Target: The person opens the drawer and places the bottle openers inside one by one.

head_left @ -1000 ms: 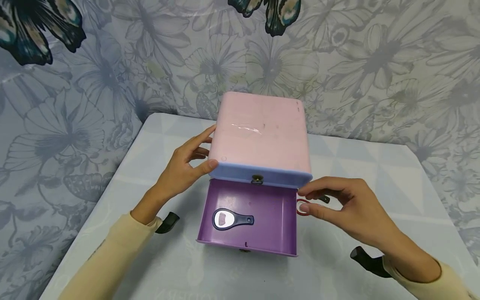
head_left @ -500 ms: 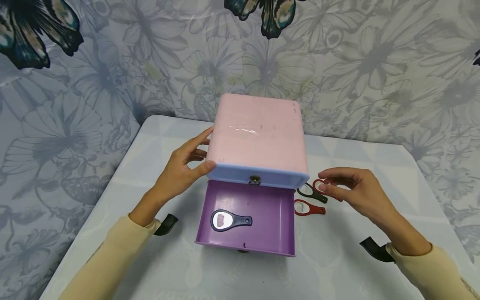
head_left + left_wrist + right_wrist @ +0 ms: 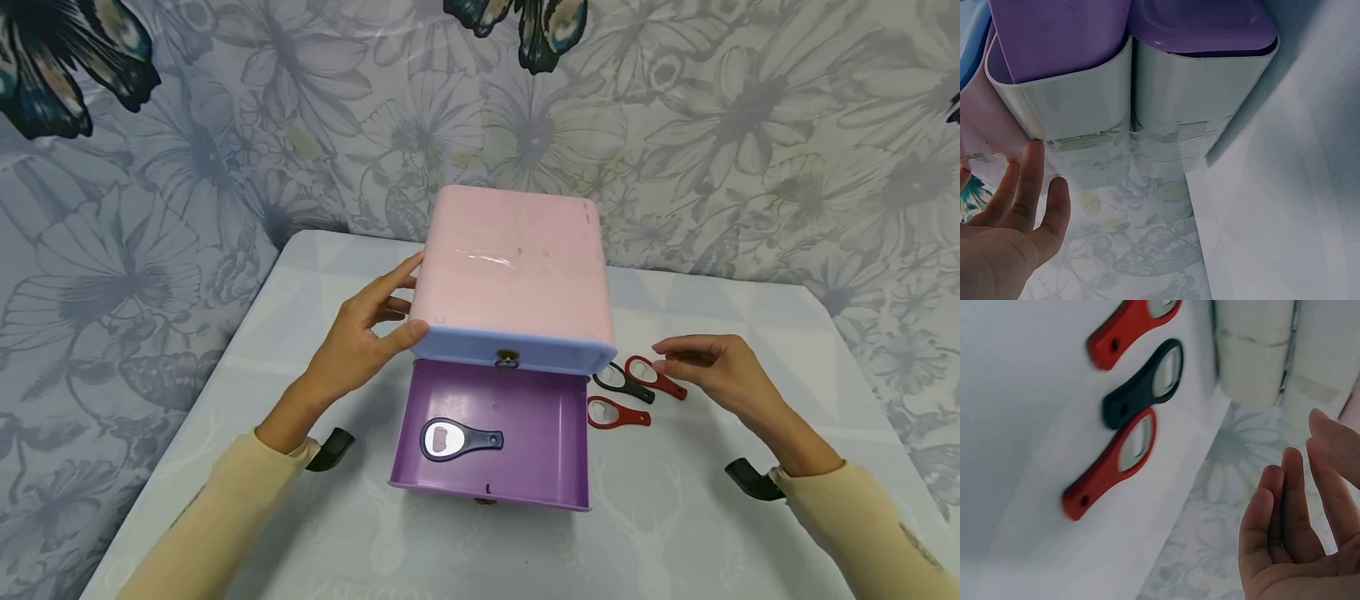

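My left hand (image 3: 358, 333) rests against the left side of a small drawer cabinet (image 3: 517, 258) with a pink top. Its thumb touches the corner of the blue top drawer (image 3: 465, 348). Below, the purple drawer (image 3: 540, 433) is pulled out, and a dark blue bottle opener (image 3: 457, 439) lies inside it. To the cabinet's right lie two red bottle openers, a near one (image 3: 626, 414) and a far one (image 3: 663, 382), with a black bottle opener (image 3: 630, 386) between them. My right hand (image 3: 723, 375) hovers just beside the far red one, holding nothing, fingers loosely bent.
The cabinet stands on a white patterned table (image 3: 675, 517), towards the back. Behind it rises a wall with floral paper (image 3: 540, 125) and butterfly decorations (image 3: 82, 67). Pale cabinet sides (image 3: 1085, 106) show in the left wrist view.
My right hand has moved right and away from the drawer, set a red bottle opener down by the black one, and let go. My left hand has stayed on the cabinet.
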{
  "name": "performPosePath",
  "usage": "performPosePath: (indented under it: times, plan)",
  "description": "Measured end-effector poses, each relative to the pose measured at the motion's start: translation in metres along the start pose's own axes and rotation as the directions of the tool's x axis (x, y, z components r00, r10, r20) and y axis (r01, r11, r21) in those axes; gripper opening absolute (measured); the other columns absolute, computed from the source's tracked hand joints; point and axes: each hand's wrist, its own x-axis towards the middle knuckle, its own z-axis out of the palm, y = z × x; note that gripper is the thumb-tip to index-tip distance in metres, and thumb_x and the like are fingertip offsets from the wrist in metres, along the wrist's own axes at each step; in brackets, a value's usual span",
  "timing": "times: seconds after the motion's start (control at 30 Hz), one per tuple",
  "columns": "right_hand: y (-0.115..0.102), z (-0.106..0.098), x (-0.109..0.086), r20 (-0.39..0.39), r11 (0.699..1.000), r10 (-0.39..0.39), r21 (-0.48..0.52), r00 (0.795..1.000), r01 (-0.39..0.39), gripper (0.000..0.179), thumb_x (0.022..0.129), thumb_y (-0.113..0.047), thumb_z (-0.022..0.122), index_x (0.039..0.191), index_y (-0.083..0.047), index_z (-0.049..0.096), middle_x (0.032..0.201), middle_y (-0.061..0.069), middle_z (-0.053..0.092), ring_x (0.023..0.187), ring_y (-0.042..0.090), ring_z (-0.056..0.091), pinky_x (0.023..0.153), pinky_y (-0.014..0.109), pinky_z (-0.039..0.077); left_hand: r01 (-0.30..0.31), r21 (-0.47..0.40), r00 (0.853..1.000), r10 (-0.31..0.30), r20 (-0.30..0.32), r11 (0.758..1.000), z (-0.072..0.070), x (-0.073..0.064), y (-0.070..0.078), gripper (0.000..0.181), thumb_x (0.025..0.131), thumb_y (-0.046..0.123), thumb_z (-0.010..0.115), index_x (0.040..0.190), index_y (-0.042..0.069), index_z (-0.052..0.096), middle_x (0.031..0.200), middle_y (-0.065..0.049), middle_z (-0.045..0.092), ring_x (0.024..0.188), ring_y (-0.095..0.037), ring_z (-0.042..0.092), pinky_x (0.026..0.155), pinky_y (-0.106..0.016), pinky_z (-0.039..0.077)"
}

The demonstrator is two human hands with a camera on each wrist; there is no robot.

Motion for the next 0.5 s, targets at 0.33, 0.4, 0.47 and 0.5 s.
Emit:
performPosePath:
  times: [0.33, 0.4, 0.47, 0.5]
  plan:
    - [0.043, -0.008, 0.009, -0.025, 0.991, 0.107, -0.082, 0.994, -0.109, 0.043, 0.091, -0.031, 0.076, 0.12, 0.0, 0.071, 0.101, -0.01, 0.073, 0.083, 0.002, 0.061, 0.067, 0.022, 0.048, 0.0, -0.017, 1.0, 0.0, 0.002, 1.0, 0.0, 0.0, 0.0, 0.069, 0.094, 0.047, 0.067, 0.154, 0.043, 0.034, 0.14, -0.005, 0.053, 0.106, -0.021, 0.066, 0.103, -0.048, 0.049]
    - [0.051, -0.01, 0.009, -0.027, 0.987, 0.133, -0.091, 0.991, -0.135, 0.044, 0.09, -0.031, 0.076, 0.12, 0.0, 0.071, 0.1, -0.01, 0.073, 0.083, 0.004, 0.058, 0.066, 0.023, 0.045, 0.0, -0.02, 1.0, 0.0, 0.005, 1.0, 0.0, 0.0, 0.0, 0.069, 0.094, 0.048, 0.067, 0.154, 0.043, 0.034, 0.14, -0.005, 0.053, 0.106, -0.021, 0.066, 0.103, -0.048, 0.048]
    - [0.058, -0.01, 0.008, -0.024, 0.982, 0.158, -0.099, 0.987, -0.16, 0.044, 0.09, -0.032, 0.077, 0.121, -0.001, 0.071, 0.1, -0.009, 0.073, 0.085, 0.003, 0.057, 0.067, 0.022, 0.045, 0.0, -0.017, 1.0, 0.0, 0.005, 1.0, 0.0, 0.001, 0.0, 0.069, 0.094, 0.048, 0.067, 0.154, 0.043, 0.034, 0.14, -0.005, 0.053, 0.106, -0.021, 0.066, 0.103, -0.048, 0.048]
    - [0.062, -0.01, 0.008, -0.023, 0.98, 0.17, -0.102, 0.985, -0.171, 0.045, 0.09, -0.032, 0.077, 0.121, -0.001, 0.071, 0.1, -0.009, 0.073, 0.086, 0.002, 0.057, 0.068, 0.022, 0.045, -0.002, -0.017, 1.0, 0.002, 0.005, 1.0, 0.0, 0.001, 0.0, 0.069, 0.094, 0.048, 0.067, 0.155, 0.042, 0.035, 0.14, -0.005, 0.053, 0.105, -0.021, 0.066, 0.103, -0.048, 0.049]
